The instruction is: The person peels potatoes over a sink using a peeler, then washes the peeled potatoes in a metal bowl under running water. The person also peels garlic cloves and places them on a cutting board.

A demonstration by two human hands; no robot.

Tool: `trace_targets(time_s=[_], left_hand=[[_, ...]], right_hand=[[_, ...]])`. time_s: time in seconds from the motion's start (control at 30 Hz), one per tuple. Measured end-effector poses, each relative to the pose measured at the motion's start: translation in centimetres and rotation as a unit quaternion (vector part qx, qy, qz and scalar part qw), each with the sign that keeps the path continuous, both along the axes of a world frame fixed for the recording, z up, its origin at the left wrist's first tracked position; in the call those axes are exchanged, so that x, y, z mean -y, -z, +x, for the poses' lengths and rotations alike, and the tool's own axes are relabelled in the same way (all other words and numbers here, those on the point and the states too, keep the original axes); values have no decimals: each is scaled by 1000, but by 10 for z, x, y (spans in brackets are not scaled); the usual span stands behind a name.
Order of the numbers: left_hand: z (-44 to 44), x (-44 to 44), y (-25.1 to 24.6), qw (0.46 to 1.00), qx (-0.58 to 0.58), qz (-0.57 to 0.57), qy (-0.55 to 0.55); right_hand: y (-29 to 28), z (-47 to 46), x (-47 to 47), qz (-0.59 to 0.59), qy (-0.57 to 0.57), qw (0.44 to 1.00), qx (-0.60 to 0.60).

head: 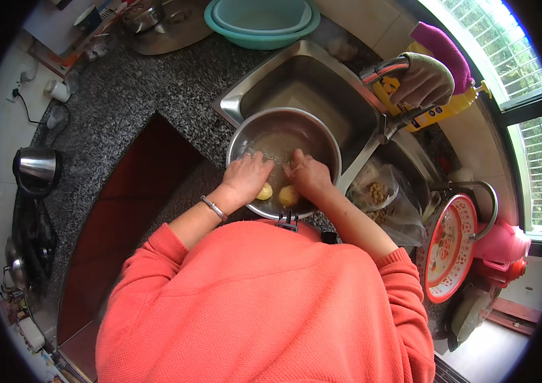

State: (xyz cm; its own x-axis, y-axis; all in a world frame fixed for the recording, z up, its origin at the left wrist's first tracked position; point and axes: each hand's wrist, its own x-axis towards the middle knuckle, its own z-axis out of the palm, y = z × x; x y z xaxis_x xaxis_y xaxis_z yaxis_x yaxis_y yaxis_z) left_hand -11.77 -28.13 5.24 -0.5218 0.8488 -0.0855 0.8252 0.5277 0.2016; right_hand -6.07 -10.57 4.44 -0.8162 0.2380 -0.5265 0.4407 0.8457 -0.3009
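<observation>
A round stainless steel basin (280, 117) with water in it sits before me, partly over the near rim of the sink. Inside lie two pale yellow, rounded pieces that look like peeled potatoes: one potato (264, 191) by the heel of my left hand, the other potato (288, 196) below my right hand. My left hand (249, 174), a bracelet at its wrist, reaches into the basin with its fingertips at the water. My right hand (310, 176) has curled fingers at the water on the other side. Whether either hand grips something is hidden.
Behind the basin is the steel sink (295, 76), with a faucet (385, 69) draped with a cloth glove. Clear plastic bags with scraps (381, 196) fill the side bowl. Teal basins (261, 21) stand at the back, a patterned enamel tray (450, 249) at right, an electric kettle (37, 171) at left.
</observation>
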Motion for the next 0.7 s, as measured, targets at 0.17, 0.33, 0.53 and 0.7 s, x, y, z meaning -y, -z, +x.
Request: trace_targets(time_s=[0.17, 0.33, 0.53, 0.7], left_hand=[[11, 7, -1, 996, -13, 35, 85], [10, -9, -11, 989, 125, -51, 62], [9, -13, -12, 978, 181, -40, -93], [8, -5, 2, 984, 74, 160, -5]], right_hand=[[1, 26, 3, 99, -172, 955, -221], [-2, 19, 10, 16, -140, 989, -44], [3, 13, -5, 99, -153, 961, -210], [10, 32, -2, 91, -199, 932, -288]])
